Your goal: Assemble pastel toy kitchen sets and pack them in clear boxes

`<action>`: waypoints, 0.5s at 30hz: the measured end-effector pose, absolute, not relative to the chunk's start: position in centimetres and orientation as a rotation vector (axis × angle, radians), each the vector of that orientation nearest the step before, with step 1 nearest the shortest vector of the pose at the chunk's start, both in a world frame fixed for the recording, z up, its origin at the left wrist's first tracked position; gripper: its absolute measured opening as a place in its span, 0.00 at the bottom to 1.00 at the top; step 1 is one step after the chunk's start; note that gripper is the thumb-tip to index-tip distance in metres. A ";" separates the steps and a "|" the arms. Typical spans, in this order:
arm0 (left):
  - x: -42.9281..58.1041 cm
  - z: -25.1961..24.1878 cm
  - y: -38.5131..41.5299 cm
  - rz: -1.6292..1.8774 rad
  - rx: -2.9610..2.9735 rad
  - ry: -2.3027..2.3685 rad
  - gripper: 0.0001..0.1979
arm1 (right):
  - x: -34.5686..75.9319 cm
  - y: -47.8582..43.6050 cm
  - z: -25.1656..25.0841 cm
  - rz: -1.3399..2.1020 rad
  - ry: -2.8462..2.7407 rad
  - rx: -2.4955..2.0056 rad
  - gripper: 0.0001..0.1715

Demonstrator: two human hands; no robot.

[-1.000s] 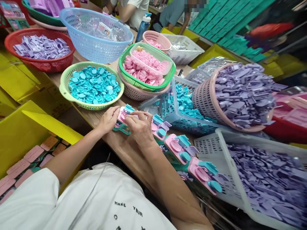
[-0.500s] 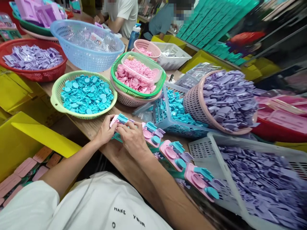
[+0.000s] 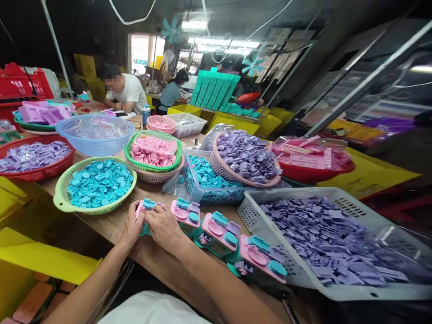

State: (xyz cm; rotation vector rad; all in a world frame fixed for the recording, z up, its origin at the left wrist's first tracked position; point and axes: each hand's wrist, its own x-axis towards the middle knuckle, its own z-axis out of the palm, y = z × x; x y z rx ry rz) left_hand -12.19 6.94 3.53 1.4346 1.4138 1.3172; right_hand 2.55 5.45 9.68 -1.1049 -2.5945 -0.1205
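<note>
At the near table edge, both my hands are on a small pink-topped plastic toy (image 3: 147, 204) with teal parts, the leftmost of a row. My left hand (image 3: 131, 228) grips its left end, thumb and fingers closed. Fingers of my right hand (image 3: 164, 226) are bent and pressed on its right side, hiding much of the top. To the right stand similar toys: one beside my right hand (image 3: 184, 216), a middle one (image 3: 219, 231) and a nearer one (image 3: 258, 258). Each carries a pink round basin, a teal disc, a teal block and a purple piece.
Beyond my hands stand a light-green basket (image 3: 60, 198) of teal discs, a green basket (image 3: 127, 157) of pink parts and a blue crate (image 3: 199, 193) of teal pieces. Right are a tipped pink basket (image 3: 219, 164) and a white crate (image 3: 286, 252) of purple parts. Two people sit farther back.
The view has tilted up, showing more of the room and making the table things appear shifted left. Both hands are still on the same toy.
</note>
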 end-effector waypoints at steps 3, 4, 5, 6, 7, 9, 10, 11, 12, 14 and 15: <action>-11.9 3.5 7.5 1.348 1.384 1.434 0.24 | 2.7 6.1 10.4 -0.105 -2.630 -1.095 0.05; -11.8 3.4 7.6 1.354 1.373 1.440 0.25 | 3.0 6.2 10.7 -0.110 -2.628 -1.072 0.06; -11.7 3.2 7.6 1.358 1.365 1.451 0.26 | 3.6 6.1 10.9 -0.125 -2.610 -1.044 0.08; -11.9 2.9 7.4 1.363 1.362 1.467 0.26 | 4.3 5.6 11.0 -0.145 -2.571 -1.014 0.11; -12.2 2.5 7.0 1.367 1.371 1.486 0.27 | 5.2 4.8 10.9 -0.162 -2.509 -0.987 0.15; -13.5 1.5 5.6 1.380 1.463 1.527 0.29 | 7.2 1.9 10.0 -0.168 -2.353 -0.946 0.19; -14.5 0.9 4.8 1.379 1.553 1.545 0.29 | 8.5 0.1 9.1 -0.151 -2.269 -0.944 0.20; -15.5 0.4 3.9 1.366 1.666 1.561 0.29 | 10.0 -1.9 7.9 -0.134 -2.232 -0.938 0.21; -16.5 -0.1 3.1 1.343 1.788 1.581 0.28 | 11.8 -3.8 6.6 -0.121 -2.198 -0.983 0.21; -18.3 -0.9 1.9 1.269 2.018 1.626 0.23 | 15.7 -7.1 3.8 -0.124 -2.157 -1.078 0.21; -18.9 -1.1 1.5 1.239 2.108 1.639 0.21 | 17.5 -8.5 2.5 -0.141 -2.136 -1.135 0.21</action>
